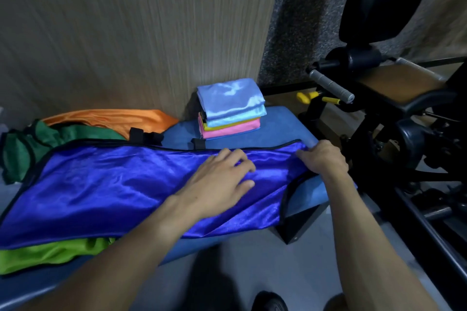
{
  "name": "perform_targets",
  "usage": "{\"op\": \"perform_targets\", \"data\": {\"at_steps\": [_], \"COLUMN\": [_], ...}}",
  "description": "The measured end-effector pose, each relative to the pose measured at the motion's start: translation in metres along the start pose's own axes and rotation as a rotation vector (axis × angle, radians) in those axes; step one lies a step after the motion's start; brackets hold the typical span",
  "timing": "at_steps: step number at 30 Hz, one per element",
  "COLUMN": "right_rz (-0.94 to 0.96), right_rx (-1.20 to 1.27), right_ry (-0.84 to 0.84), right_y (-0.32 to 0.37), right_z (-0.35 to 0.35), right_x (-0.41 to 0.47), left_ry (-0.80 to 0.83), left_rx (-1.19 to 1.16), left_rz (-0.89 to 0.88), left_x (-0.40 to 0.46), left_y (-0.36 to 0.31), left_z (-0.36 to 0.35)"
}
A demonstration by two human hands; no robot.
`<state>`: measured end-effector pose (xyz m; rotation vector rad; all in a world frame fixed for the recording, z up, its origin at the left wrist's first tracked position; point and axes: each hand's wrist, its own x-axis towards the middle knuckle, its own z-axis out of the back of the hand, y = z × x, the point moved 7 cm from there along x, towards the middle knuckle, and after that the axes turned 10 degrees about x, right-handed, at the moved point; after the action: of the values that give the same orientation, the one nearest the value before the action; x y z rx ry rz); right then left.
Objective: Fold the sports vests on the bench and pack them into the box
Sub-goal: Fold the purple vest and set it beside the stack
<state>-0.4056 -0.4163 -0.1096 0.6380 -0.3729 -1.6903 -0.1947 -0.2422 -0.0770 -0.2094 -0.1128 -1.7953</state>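
A shiny royal-blue vest (106,192) with black trim lies spread along the blue padded bench (278,129). My left hand (219,179) rests flat on the vest's right half with fingers spread. My right hand (321,159) grips the vest's right end at the bench's edge, fingers curled over the cloth. A stack of folded vests (230,108), light blue on top with yellow and pink below, stands at the bench's far end by the wall. No box is in view.
Unfolded vests lie at the left: orange (113,118), dark green (32,144) and lime green (50,252) under the blue one. A black exercise machine (394,98) with a grey handle stands close on the right. A wood-panel wall runs behind the bench.
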Motion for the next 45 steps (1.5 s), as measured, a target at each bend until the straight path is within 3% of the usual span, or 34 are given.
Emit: {"op": "perform_targets", "data": {"at_steps": [5,10,14,20,23,27,32,40,45], "right_rz": [-0.020,0.105,0.155,-0.032,-0.053,-0.027,0.067,0.279,0.425], "right_rx": [0.030,0.423,0.655,0.748,0.860,1.061,1.090,0.982,0.850], "right_ry": [0.078,0.060,-0.050,-0.285,-0.342,-0.258,-0.130,0.075,0.251], "right_y": [-0.002,0.006,-0.010,-0.077,-0.079,-0.058,-0.008,0.087,0.161], "right_z": [-0.006,-0.007,0.011,0.042,0.064,0.076,0.082,0.060,0.005], "right_x": [0.002,0.005,0.006,0.017,0.003,-0.011,-0.036,-0.086,-0.133], "left_ry": [0.107,0.329,0.334,0.303,0.255,0.302,0.281,0.114,-0.009], "left_rx": [0.080,0.146,0.113,-0.027,-0.022,0.007,-0.029,-0.091,-0.193], "left_rz": [0.088,0.086,0.056,-0.037,-0.039,-0.026,-0.042,-0.049,0.086], "left_x": [-0.020,-0.037,-0.026,0.013,0.021,0.013,0.009,-0.005,-0.043], "left_y": [0.036,0.056,0.042,-0.016,-0.017,-0.002,-0.001,0.020,0.081], "left_z": [-0.006,-0.039,-0.054,-0.064,-0.058,-0.068,-0.067,-0.026,0.009]}}
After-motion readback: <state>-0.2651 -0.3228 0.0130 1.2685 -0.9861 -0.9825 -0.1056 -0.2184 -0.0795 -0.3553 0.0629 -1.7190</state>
